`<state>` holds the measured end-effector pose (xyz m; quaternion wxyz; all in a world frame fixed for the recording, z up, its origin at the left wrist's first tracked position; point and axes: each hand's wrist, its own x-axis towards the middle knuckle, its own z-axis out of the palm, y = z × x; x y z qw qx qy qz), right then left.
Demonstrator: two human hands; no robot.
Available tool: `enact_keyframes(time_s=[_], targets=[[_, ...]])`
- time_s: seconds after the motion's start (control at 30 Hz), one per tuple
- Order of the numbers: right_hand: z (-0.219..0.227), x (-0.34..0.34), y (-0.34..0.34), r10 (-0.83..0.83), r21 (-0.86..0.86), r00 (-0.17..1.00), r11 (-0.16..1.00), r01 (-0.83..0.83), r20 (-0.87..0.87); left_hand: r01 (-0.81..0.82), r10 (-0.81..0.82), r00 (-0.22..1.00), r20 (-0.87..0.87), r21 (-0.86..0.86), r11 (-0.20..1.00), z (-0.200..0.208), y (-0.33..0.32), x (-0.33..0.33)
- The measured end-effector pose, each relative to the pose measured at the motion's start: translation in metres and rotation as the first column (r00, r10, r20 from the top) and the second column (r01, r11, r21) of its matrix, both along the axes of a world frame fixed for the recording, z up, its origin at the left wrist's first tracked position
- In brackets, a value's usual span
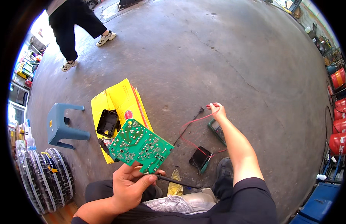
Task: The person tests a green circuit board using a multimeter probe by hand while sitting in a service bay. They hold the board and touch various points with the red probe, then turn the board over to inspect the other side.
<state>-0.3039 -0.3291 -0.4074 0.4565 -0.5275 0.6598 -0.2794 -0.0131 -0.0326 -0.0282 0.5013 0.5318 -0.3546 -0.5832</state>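
Note:
My left hand (132, 183) grips a green circuit board (141, 143) by its lower edge, with the soldered side up. A black cord (180, 182) runs rightward from beside my left thumb. Farther out on the right, my right hand (217, 111) pinches a red test probe (213, 106). Its red lead (183, 130) loops down toward the floor. Partly hidden behind my right forearm lies a multimeter (216, 131). A black plug (201, 110) on a cord rests left of that hand. Nearer me lies a black, flat-faced thing (199, 158) with a green edge.
A yellow package (115, 98) on the floor carries an open black plastic housing (107, 122). Left of it stands a blue stool (63, 125); tires (46, 179) stand nearer. Red drums (339, 143) line the right side. Another person (70, 28) is at the far left.

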Motion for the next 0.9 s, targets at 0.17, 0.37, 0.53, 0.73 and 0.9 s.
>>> enact_keyframes(time_s=[0.17,0.37,0.53,0.73,0.9], targets=[[-0.033,0.005,-0.01,0.028,-0.034,0.997,0.999,-0.031,-0.078,-0.032,0.033,0.999,-0.014,0.082,0.996,-0.009,-0.011,0.0],[-0.043,-0.001,-0.012,0.013,-0.054,0.98,0.998,-0.024,-0.197,-0.059,0.055,0.998,0.038,0.134,0.989,-0.021,-0.014,0.001],[-0.043,-0.005,-0.012,0.019,-0.065,0.982,0.997,-0.031,-0.19,-0.053,0.045,0.997,0.059,0.143,0.988,-0.025,-0.015,0.003],[-0.05,-0.005,-0.013,0.055,-0.075,0.98,0.995,-0.07,-0.189,-0.078,0.082,0.997,-0.014,0.162,0.984,-0.025,-0.018,0.004],[-0.054,-0.013,-0.009,0.065,-0.05,0.986,0.996,-0.073,-0.151,-0.056,0.055,0.998,0.006,0.152,0.987,-0.024,-0.012,0.003]])
